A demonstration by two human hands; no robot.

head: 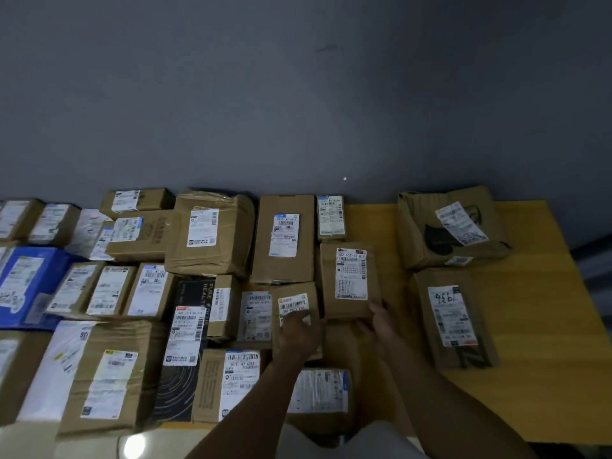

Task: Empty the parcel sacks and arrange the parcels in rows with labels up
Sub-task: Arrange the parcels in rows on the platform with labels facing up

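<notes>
Placing step: right hand (377, 318) pinched the near edge of a box (349, 279), label up, at the rows' right end on the table (536, 342). Left hand (301, 331) lay on a small box (293, 304) just beside it, and I couldn't tell whether it was gripping. Next move probably called for squaring both into line.

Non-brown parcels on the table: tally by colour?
Blue plastic-wrapped parcel: 1
Black printed box: 1
White plastic mailer bags: 2
Total: 4
</notes>
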